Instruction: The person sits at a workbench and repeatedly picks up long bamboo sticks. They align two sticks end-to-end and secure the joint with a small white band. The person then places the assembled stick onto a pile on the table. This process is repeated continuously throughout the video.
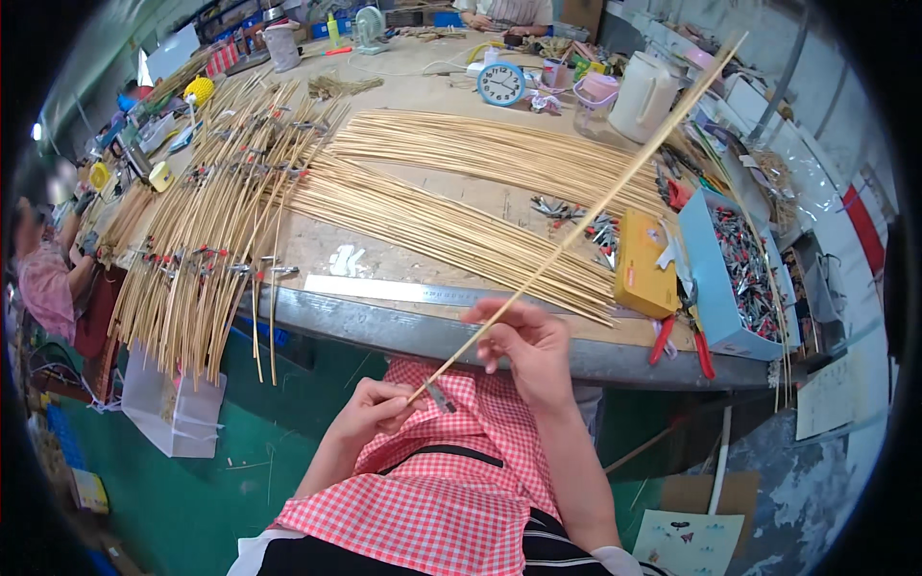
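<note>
A long, thin bamboo strip (595, 206) slants from my lap up to the far right. Its lower end is pinched between the thumb and fingers of my left hand (375, 411). Just beside those fingers, a small metal clip (442, 397) sits at the strip and points downward. Farther up, my right hand (533, 350) is loosely curled about the strip, with thumb and index finger at it and the other fingers bent. Both hands are above my red-and-white checked apron (432, 490), in front of the table edge.
Rows of bamboo strips (461, 221) lie on the table (423, 82). Clipped bundles (192, 278) overhang its left edge. A steel ruler (384, 288) is near the front. At right are a yellow box (642, 264), red-handled pliers (704, 355) and a blue box (706, 259) of clips.
</note>
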